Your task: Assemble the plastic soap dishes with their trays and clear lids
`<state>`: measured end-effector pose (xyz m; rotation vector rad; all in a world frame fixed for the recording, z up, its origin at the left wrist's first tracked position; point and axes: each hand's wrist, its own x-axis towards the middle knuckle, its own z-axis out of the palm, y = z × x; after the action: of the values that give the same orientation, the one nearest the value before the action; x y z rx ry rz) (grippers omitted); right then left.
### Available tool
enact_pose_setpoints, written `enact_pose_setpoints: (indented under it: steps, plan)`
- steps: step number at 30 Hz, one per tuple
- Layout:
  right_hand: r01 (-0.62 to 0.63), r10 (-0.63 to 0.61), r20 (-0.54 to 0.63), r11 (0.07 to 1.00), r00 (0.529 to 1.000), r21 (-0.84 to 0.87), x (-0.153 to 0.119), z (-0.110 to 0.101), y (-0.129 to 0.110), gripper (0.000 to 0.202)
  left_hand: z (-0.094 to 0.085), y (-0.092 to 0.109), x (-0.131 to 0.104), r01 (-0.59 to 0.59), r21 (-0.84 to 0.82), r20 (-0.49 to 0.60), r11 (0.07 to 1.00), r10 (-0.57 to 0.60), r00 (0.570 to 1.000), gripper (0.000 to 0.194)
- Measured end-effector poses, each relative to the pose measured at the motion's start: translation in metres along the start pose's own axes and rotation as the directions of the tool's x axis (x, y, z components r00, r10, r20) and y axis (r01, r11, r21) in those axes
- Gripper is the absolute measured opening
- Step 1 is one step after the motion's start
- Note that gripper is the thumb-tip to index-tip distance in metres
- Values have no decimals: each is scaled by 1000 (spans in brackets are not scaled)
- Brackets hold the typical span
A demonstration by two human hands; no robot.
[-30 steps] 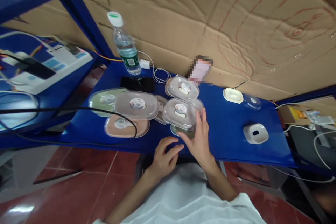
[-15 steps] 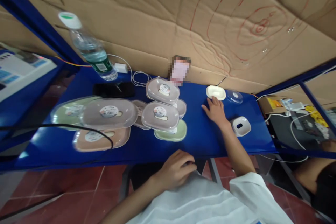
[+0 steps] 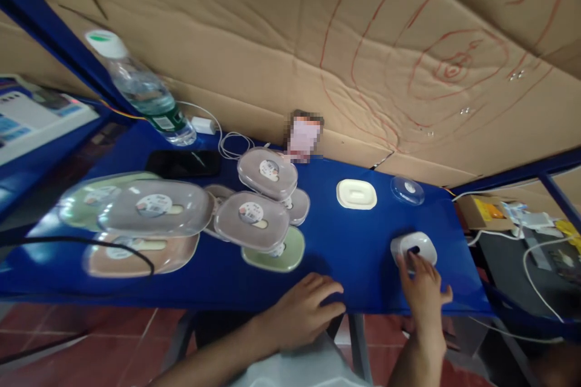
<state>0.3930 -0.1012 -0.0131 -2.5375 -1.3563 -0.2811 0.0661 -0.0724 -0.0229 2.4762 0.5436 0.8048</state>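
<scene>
A white oval-cornered box [image 3: 424, 240] with a dark slot in its top stands at the right of the blue table. My right hand [image 3: 422, 284] reaches over its near side, fingers spread and fingertips touching the top by the slot. Behind it lie a cream lid-like piece [image 3: 356, 194] with a raised middle and a clear lid [image 3: 407, 190] bearing a round sticker. Near the front edge, my left hand [image 3: 308, 308] hovers or rests with fingers loosely bent and apart, nothing visible in it.
Several lidded containers with stickers, such as a grey one [image 3: 252, 221], a green one [image 3: 276, 254] and a peach one [image 3: 172, 254], fill the left. Behind are a water bottle [image 3: 154, 100], a black phone [image 3: 184, 163] and a charger [image 3: 203, 126]. A black cable [image 3: 91, 240] crosses the front left.
My right hand has left the cream piece and moved right and nearer, onto the white box. My left hand stays near the front edge, its fingers a little straighter. The view has shifted.
</scene>
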Motion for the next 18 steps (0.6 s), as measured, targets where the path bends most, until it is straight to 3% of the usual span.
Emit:
enact_pose_setpoints:
  steps: [3, 6, 9, 12, 15, 18]
  plan:
    - [100, -110, 159, 993, 981, 67, -6, -10, 1, 75, 4, 3, 10, 10, 28, 16, 1000, -11, 1000, 27]
    - [220, -323, 245, 903, 914, 369, -1, -26, -26, 58, 12, 6, 13, 63, 81, -33, 995, -61, 998, 35]
    - [308, -453, 143, 774, 880, 554, 25, -32, -69, 43, 20, 7, 12, 136, 216, -44, 967, -129, 991, 45]
    - [488, -560, 26, 742, 828, 460, 62, -18, -105, 45, 24, 9, 7, 111, 344, 20, 932, -125, 992, 43]
    - [596, -671, 135, 720, 729, 356, 85, 3, -118, 54, 26, 14, 2, 60, 396, 78, 916, -98, 992, 43]
    - [603, -738, 239, 660, 631, 448, 86, 9, -108, 56, 29, 19, 0, 88, 435, 78, 896, -135, 988, 42]
